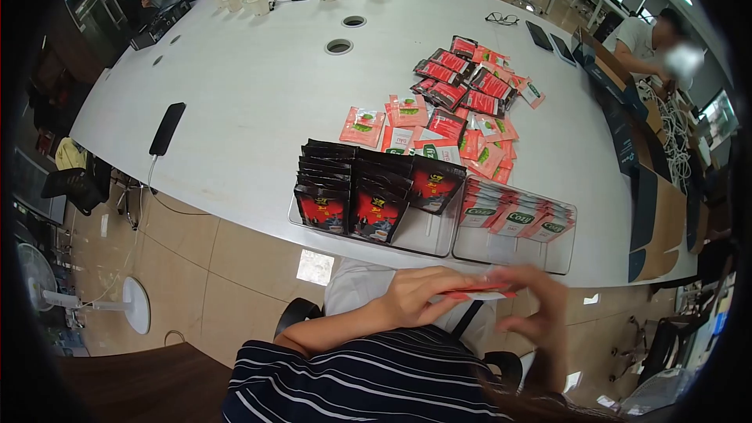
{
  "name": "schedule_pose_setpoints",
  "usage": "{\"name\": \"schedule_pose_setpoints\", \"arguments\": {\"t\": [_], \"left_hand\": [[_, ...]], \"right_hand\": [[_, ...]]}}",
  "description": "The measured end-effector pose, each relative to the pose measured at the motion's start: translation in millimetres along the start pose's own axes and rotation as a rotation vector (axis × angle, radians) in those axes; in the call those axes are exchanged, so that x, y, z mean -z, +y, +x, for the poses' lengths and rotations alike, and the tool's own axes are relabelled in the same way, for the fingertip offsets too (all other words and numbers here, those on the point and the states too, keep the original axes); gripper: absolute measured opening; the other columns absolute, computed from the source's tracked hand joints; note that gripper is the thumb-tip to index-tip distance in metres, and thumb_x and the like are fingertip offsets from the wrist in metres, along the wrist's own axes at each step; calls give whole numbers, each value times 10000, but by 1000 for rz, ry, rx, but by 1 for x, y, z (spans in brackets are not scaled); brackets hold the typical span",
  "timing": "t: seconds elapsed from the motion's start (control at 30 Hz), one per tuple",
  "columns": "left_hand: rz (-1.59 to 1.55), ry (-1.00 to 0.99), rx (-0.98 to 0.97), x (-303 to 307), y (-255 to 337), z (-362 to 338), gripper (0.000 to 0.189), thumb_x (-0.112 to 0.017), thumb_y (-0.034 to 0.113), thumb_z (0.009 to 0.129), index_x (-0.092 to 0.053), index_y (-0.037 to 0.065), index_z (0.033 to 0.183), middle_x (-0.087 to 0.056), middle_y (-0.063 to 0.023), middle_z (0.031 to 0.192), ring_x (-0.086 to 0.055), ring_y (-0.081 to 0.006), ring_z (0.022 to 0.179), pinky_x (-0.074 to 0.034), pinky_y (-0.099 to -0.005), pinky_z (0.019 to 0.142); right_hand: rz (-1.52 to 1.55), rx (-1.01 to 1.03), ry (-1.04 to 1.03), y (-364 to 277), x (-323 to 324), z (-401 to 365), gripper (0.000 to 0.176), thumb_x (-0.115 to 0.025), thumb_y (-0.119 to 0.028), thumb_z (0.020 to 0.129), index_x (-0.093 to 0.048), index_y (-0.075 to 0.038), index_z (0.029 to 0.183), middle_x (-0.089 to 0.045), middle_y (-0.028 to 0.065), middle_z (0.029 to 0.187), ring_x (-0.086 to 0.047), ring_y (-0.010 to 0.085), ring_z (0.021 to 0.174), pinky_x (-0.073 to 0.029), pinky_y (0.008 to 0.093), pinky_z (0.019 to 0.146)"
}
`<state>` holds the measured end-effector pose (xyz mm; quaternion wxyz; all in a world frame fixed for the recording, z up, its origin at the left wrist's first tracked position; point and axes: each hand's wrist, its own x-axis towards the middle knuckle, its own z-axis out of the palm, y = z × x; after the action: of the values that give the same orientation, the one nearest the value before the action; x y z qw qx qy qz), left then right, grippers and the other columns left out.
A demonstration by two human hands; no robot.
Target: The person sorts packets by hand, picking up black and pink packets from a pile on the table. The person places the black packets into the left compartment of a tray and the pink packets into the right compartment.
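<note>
At the far left of the pale grey table (251, 86) lies a flat black phone (167, 128) with a cable running off the near edge. Further right, at the near edge, stands a clear plastic tray (429, 236) with rows of glossy black coffee sachets (348, 200) upright in it. Below the table edge, over a striped lap, the left hand (415, 298) is curled, thumb and fingers pinched on the left end of a thin red-and-white sachet (479, 292). The sachet lies level between the two hands, just short of the tray. A loose heap of red and orange packets (462, 110) is spread on the table behind the tray. A second clear plastic box (565, 254) to the right holds red-and-green packets (513, 218) standing on edge. The right hand (542, 305) is blurred, with its fingers half bent at the sachet's right end; whether it grips cannot be told.
</note>
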<state>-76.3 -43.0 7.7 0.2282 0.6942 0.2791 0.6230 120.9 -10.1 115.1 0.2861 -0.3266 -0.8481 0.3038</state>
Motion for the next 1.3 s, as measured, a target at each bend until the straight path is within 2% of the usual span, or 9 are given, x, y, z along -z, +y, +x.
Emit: {"name": "schedule_pose_setpoints", "arguments": {"t": [0.27,0.4,0.5,0.57,0.67,0.8,0.97,1.17,1.3], "left_hand": [[226,-162,61,21,32,28,357,-734,77,744,-594,14,1066,-619,-111,1051,-634,-223,777,-529,-296,603],[309,-110,-42,54,37,57,377,-737,88,733,-616,22,1083,-632,-93,1053,-634,-214,808,-535,-296,607],[539,21,-34,112,33,89,290,-644,-73,729,-612,2,1007,-662,-117,1028,-624,-161,802,-486,-257,641],[753,141,103,160,24,123,375,-511,-58,822,-585,21,1181,-673,-68,965,-593,-86,746,-445,-201,569],[877,133,391,245,-46,154,582,-515,52,901,-349,210,1435,-682,-73,902,-612,-149,694,-500,-286,622],[1166,-9,614,332,-189,131,877,-623,210,860,-29,294,1500,-672,-167,813,-637,-335,701,-504,-437,683],[1476,260,595,324,-231,114,884,-552,161,828,11,303,1495,-654,-167,758,-629,-346,669,-492,-468,616],[1552,172,604,324,-251,133,882,-547,115,779,-69,278,1502,-645,-152,736,-623,-328,642,-492,-459,585],[1457,273,605,319,-246,132,679,-553,135,785,-303,235,1408,-657,-141,742,-635,-322,667,-495,-453,605]], "right_hand": [[295,-26,466,17,-73,-18,191,-657,95,741,-637,65,928,-690,178,935,-681,231,775,-540,257,578],[417,57,835,39,-85,-24,134,-549,-28,905,-563,70,996,-620,133,816,-596,157,589,-463,247,432],[111,15,1116,70,-61,-31,199,-466,-148,987,-514,41,1026,-610,133,867,-592,140,622,-450,238,450],[-47,-88,1362,99,-44,-37,256,-424,-142,1002,-452,78,1130,-611,168,948,-606,165,698,-486,238,563],[-216,-136,1587,144,-18,-50,304,-412,-153,1005,-405,69,1212,-599,168,985,-609,172,737,-490,245,572],[160,-217,1576,170,-9,-61,335,-419,-141,999,-370,22,1287,-589,143,1018,-604,169,798,-492,252,598],[329,-202,1475,193,-6,-75,323,-427,-132,995,-383,23,1275,-578,142,1081,-589,140,833,-492,241,575],[209,-257,1486,180,-8,-67,349,-421,-123,998,-373,38,1304,-563,154,1123,-572,143,883,-480,246,637],[135,-292,1487,172,-10,-60,372,-422,-121,998,-359,51,1322,-543,169,1146,-551,176,997,-487,289,790]]}}
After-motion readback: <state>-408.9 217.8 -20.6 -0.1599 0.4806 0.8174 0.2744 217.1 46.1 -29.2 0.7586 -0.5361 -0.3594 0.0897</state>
